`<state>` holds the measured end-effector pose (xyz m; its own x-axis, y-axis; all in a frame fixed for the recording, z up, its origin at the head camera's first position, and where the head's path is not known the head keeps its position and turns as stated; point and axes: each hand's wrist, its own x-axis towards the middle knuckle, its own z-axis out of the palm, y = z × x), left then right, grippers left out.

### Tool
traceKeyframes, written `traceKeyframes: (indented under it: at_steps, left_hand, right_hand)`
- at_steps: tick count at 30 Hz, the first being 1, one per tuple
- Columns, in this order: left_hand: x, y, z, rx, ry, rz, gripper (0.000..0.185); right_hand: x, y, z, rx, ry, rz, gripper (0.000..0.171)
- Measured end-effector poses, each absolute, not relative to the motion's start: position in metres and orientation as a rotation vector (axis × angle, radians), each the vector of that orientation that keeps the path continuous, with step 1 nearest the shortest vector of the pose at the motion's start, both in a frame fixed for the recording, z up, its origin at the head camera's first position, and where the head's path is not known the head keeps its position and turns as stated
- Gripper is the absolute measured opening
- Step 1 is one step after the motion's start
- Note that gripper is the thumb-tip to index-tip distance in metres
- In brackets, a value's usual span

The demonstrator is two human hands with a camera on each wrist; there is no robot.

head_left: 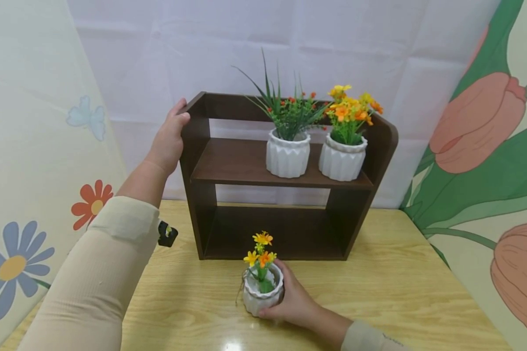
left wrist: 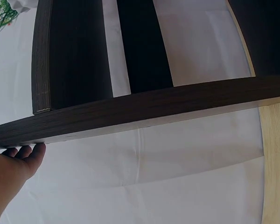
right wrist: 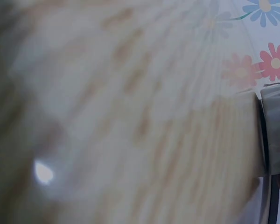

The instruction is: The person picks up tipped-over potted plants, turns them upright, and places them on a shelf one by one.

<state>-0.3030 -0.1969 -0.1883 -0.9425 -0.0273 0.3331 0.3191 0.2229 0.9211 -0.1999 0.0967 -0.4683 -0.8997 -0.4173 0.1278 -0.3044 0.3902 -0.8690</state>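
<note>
Nearest the camera, the right hand (head_left: 296,300) rests on the wooden table (head_left: 391,292) with its grip curled round the side of a small white ribbed pot (head_left: 261,295) holding yellow and orange artificial flowers. This pot stands upright on the table, just in front of the dark brown shelf unit (head_left: 206,204), near the middle of its lower opening. The left hand (head_left: 169,139) reaches farther back; its grip clasps the upper left corner of the shelf unit, thumb on the front edge, fingers (left wrist: 25,151) behind the panel. On the middle shelf stand two more white ribbed pots, apart from each other: a grass plant with red buds (head_left: 288,155) and, at its right, an orange-flowered plant (head_left: 342,158).
</note>
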Motion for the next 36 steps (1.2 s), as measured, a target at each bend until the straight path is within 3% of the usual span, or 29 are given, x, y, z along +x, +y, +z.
traceKeyframes:
  at_steps: [36]
  left_hand:
    - [-0.3022, -0.1969, -0.1883, -0.264, -2.230, -1.768, 0.058]
  right_hand:
    - [-0.1954, 0.0941, -0.4704, -0.600, 2.518, -1.575, 0.115]
